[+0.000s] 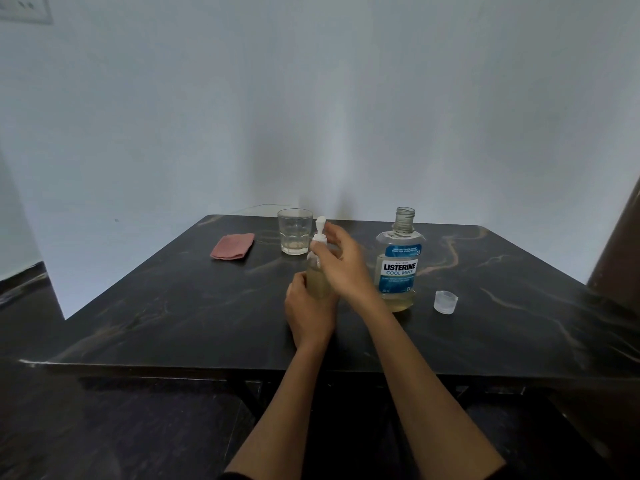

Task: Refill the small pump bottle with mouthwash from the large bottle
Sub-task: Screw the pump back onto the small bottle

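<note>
The table [173, 306] carries the large bottle [398, 268], uncapped, toward its right edge; the small pump bottle [317, 271] stands mid-table, already holding liquid; the left hand [308, 306] grips its body, the right hand [341, 268] curls round the pump collar (apparently screwing it on); next, tighten fully, then refit the cap [445, 301].
</note>
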